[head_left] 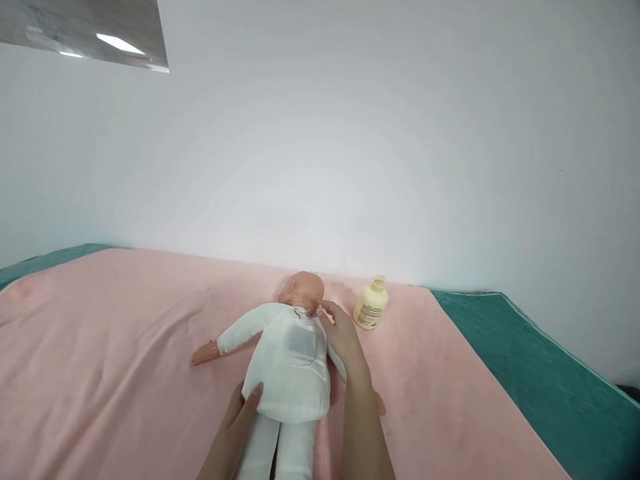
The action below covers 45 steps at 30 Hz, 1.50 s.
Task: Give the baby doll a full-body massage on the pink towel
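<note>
A baby doll (290,373) with a white cloth body lies face down, its bare head (307,288) toward the wall and its arms spread out. On its back shows a grey rectangular patch (301,342). My left hand (243,408) rests at the doll's lower left side, thumb on the white cloth and apart from the fingers, which are partly hidden. My right hand (340,328) is at the doll's neck and right shoulder, fingers slightly bent and apart, with nothing visible in it. To its right stands a pale yellow pump bottle (371,305) with a printed label.
A pink cloth (125,347) with wrinkles on the left lies under the doll. Green surface (520,367) shows at the right and at the far left. A white wall (320,147) rises behind. A grey glossy panel (90,30) is at the upper left.
</note>
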Available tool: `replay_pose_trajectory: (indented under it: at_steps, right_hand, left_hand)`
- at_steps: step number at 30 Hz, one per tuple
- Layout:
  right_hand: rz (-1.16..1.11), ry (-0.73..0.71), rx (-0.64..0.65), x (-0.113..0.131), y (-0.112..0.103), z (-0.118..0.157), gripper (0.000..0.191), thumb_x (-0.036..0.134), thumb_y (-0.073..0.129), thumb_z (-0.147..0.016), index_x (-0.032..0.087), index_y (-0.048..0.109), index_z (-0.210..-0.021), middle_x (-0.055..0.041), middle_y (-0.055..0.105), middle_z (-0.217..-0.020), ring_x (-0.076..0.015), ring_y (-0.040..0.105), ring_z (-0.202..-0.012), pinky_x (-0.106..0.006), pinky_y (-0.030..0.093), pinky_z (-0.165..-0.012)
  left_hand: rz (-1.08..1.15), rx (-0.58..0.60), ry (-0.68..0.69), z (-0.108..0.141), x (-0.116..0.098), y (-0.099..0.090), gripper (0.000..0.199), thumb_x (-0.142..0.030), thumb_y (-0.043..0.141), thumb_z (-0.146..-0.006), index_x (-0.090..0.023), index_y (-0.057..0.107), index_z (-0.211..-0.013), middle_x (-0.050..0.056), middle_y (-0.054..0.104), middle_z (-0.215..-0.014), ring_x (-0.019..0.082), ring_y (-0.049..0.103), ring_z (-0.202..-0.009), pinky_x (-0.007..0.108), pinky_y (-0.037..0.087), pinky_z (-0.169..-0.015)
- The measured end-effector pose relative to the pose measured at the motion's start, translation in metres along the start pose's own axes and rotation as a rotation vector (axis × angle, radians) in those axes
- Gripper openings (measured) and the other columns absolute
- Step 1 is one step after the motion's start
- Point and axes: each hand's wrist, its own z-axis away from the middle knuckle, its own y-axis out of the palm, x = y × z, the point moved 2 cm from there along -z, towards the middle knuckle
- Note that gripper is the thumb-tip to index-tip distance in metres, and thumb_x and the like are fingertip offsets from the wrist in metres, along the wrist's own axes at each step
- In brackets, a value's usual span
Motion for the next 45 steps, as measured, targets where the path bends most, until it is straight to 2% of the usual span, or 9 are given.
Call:
replay_pose_trajectory:
  at_steps: [3, 7, 11, 16, 22, 27, 32, 35, 45]
  right_hand:
    - [0.049, -0.065, 0.169, 0.023, -0.011, 0.019, 0.025, 0.032, 0.051, -0.089, 0.026, 0.067, -0.107, -0.0027, 0.065, -0.115, -0.0232, 0.058, -0.106, -0.034, 0.044, -0.09]
    - [0.107, -0.094, 0.266, 0.042, -0.013, 0.057, 0.025, 0.036, 0.048, -0.093, 0.025, 0.069, -0.083, -0.0001, 0.064, -0.086, -0.0189, 0.058, -0.078, -0.028, 0.043, -0.068]
    - [0.027, -0.149, 0.119, 0.026, 0.008, 0.1, 0.033, 0.041, 0.047, -0.095, 0.024, 0.068, -0.076, -0.0017, 0.059, -0.078, -0.0191, 0.057, -0.075, -0.028, 0.042, -0.067]
    - [-0.037, -0.188, -0.07, -0.014, 0.036, 0.134, 0.041, 0.045, 0.045, -0.093, 0.023, 0.068, -0.068, -0.0044, 0.054, -0.072, -0.0192, 0.054, -0.063, -0.029, 0.04, -0.054]
    - [-0.038, -0.102, -0.023, -0.017, 0.044, 0.133, 0.034, 0.038, 0.049, -0.093, 0.023, 0.068, -0.069, -0.0046, 0.057, -0.075, -0.0201, 0.057, -0.072, -0.029, 0.044, -0.061]
    - [-0.035, -0.101, -0.072, -0.017, 0.046, 0.132, 0.036, 0.038, 0.05, -0.093, 0.022, 0.064, -0.063, -0.0043, 0.055, -0.074, -0.0205, 0.056, -0.073, -0.03, 0.045, -0.065]
    - [-0.048, -0.163, -0.133, -0.017, 0.046, 0.135, 0.03, 0.037, 0.042, -0.097, 0.025, 0.069, -0.09, -0.0081, 0.056, -0.099, -0.0234, 0.054, -0.098, -0.035, 0.045, -0.083]
    - [-0.026, -0.137, -0.086, -0.015, 0.049, 0.133, 0.027, 0.034, 0.042, -0.098, 0.027, 0.068, -0.097, -0.0071, 0.057, -0.105, -0.0232, 0.053, -0.104, -0.036, 0.042, -0.09]
    - [0.062, -0.105, -0.144, -0.012, 0.055, 0.108, 0.037, 0.04, 0.042, -0.097, 0.022, 0.059, -0.069, -0.0058, 0.059, -0.082, -0.0239, 0.055, -0.086, -0.036, 0.043, -0.08]
  left_hand:
    - [0.102, -0.163, -0.143, -0.005, -0.005, -0.008, 0.057, -0.046, 0.048, -0.09, -0.024, 0.03, -0.139, 0.013, 0.057, -0.131, 0.031, 0.061, -0.112, 0.04, 0.06, -0.078]
    - [-0.11, -0.166, 0.187, -0.014, -0.026, -0.021, 0.033, -0.039, 0.057, -0.086, -0.027, 0.056, -0.116, 0.007, 0.058, -0.126, 0.031, 0.053, -0.118, 0.048, 0.051, -0.093]
    - [-0.123, 0.031, 0.446, -0.019, -0.047, -0.028, 0.011, -0.027, 0.055, -0.089, -0.027, 0.065, -0.094, 0.003, 0.067, -0.099, 0.023, 0.059, -0.098, 0.035, 0.052, -0.083]
    - [-0.1, 0.169, 0.469, -0.017, -0.052, -0.025, 0.022, -0.024, 0.045, -0.094, -0.025, 0.066, -0.089, 0.005, 0.067, -0.093, 0.021, 0.057, -0.092, 0.035, 0.049, -0.081]
    - [-0.089, 0.208, 0.295, -0.02, -0.045, -0.016, 0.03, -0.032, 0.04, -0.096, -0.024, 0.065, -0.081, 0.003, 0.067, -0.09, 0.021, 0.057, -0.09, 0.035, 0.048, -0.081]
    - [-0.093, 0.187, 0.303, -0.02, -0.046, -0.016, 0.03, -0.032, 0.041, -0.096, -0.024, 0.065, -0.081, 0.004, 0.067, -0.089, 0.022, 0.057, -0.091, 0.037, 0.048, -0.084]
    - [-0.087, 0.077, 0.405, -0.015, -0.049, -0.019, 0.023, -0.026, 0.043, -0.094, -0.024, 0.065, -0.101, 0.005, 0.065, -0.107, 0.023, 0.053, -0.109, 0.039, 0.044, -0.094]
    - [-0.148, 0.104, 0.417, -0.016, -0.051, -0.016, 0.023, -0.026, 0.044, -0.094, -0.025, 0.064, -0.105, 0.004, 0.065, -0.111, 0.023, 0.053, -0.111, 0.04, 0.041, -0.097]
    - [-0.192, 0.203, 0.397, -0.038, -0.065, -0.018, 0.028, -0.034, 0.04, -0.096, -0.022, 0.064, -0.089, 0.003, 0.068, -0.093, 0.021, 0.06, -0.091, 0.036, 0.046, -0.084]
